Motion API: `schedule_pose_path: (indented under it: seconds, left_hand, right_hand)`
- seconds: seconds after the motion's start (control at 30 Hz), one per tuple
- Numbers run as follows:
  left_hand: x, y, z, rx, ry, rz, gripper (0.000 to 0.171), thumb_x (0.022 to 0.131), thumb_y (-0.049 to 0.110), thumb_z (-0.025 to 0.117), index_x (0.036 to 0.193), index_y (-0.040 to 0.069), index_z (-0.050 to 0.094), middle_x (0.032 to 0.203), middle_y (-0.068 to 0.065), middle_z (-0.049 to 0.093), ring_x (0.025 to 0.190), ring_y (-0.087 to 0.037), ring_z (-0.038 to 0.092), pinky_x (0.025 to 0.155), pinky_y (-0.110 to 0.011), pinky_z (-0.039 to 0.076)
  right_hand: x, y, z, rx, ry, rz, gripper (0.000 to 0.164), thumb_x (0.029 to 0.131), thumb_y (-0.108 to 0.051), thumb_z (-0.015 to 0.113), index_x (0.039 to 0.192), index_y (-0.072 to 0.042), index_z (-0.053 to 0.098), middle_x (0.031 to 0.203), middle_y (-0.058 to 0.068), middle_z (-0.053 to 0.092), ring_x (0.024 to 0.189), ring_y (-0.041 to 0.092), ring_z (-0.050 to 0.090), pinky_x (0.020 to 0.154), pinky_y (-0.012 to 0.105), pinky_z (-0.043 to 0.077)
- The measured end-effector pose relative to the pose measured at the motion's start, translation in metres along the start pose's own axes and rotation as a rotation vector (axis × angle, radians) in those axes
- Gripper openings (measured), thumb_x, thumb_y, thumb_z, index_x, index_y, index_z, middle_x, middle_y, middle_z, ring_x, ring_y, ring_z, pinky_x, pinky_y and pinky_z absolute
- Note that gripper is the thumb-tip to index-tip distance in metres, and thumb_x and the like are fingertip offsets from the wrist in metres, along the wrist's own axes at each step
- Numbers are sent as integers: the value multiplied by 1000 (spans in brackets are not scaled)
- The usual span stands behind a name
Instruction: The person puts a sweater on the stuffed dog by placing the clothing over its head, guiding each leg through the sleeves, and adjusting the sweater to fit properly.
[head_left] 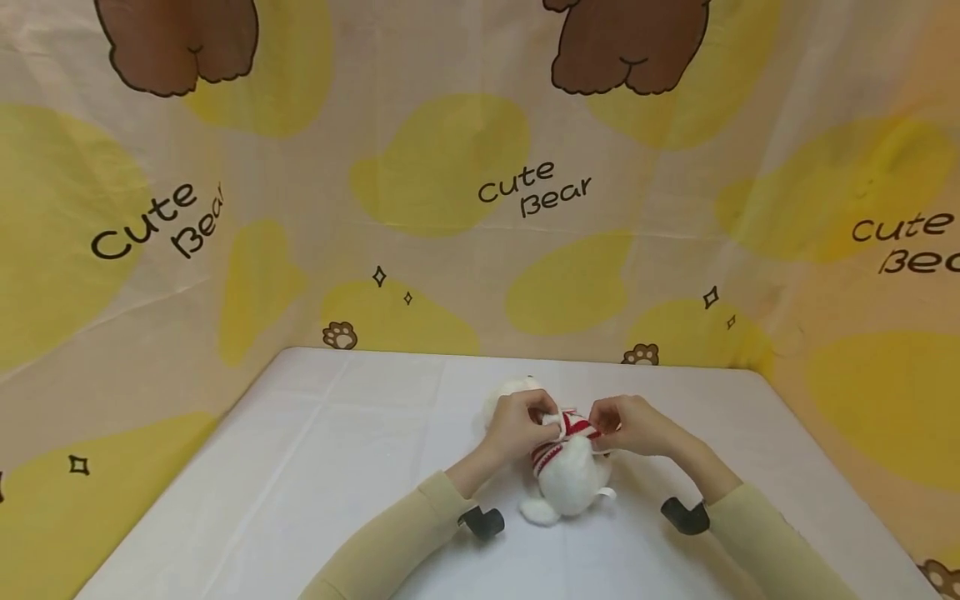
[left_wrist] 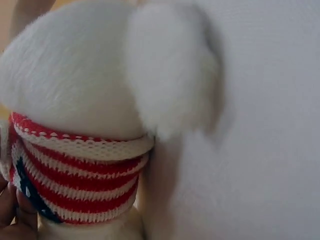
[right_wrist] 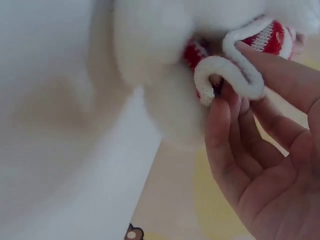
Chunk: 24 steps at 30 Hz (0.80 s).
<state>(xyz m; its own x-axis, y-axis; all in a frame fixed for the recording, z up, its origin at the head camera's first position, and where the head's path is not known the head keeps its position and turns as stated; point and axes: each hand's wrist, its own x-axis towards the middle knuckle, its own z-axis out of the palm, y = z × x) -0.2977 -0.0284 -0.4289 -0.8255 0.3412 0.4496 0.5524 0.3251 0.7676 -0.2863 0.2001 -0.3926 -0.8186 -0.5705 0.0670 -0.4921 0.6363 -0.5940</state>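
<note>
A white plush toy (head_left: 573, 479) lies on the white table, dressed in a small red-and-white striped knitted sweater (head_left: 579, 425). In the left wrist view the sweater (left_wrist: 85, 185) also has a dark blue band, and its ribbed hem circles the toy's body. My left hand (head_left: 517, 423) pinches the sweater's white edge over the toy's back. On the other side, my right hand (head_left: 637, 425) holds the edge between thumb and fingers. The right wrist view has this white knitted trim (right_wrist: 252, 82) bent in a loop at the fingertips. The toy's head is partly hidden behind my left hand.
The white table (head_left: 337, 467) reaches back to a fabric backdrop (head_left: 435, 167) printed with bears, paws and lettering, which also rises at both sides. A small white tag (head_left: 607, 493) sticks out from the toy's rear. Black wrist mounts (head_left: 483, 522) hang below both sleeves, near the tabletop.
</note>
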Motion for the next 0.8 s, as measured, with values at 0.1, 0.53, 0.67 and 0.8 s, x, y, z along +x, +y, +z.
schedule_pose_path:
  seconds: [0.1,0.53,0.67,0.8]
  left_hand:
    - [0,2,-1,17,-16,15,13,68,2,69,78,10,64,68,2,58,62,-2,46,55,-16,40]
    - [0,20,-5,311,-149,117,30,66,4,75,93,16,71,73,4,59,67,-4,43,55,-13,36]
    - [2,23,-4,335,-167,135,27,66,5,76,89,16,67,71,5,56,68,-5,42,54,-13,35]
    - [2,16,-2,270,-140,138,24,66,6,76,84,15,64,73,5,57,68,-4,44,55,-12,38]
  right_hand:
    - [1,-2,1,0,42,-52,23,77,-19,77,94,-11,63,83,-3,64,74,9,57,64,21,52]
    - [5,7,24,70,167,-69,13,78,-5,73,74,-11,63,68,-4,62,60,3,52,54,21,48]
    - [6,11,26,149,145,-30,16,77,-4,73,71,-9,59,65,-4,59,56,3,51,51,21,46]
    - [8,10,22,110,94,-15,22,77,-6,74,66,-9,55,58,-7,53,52,3,47,48,20,42]
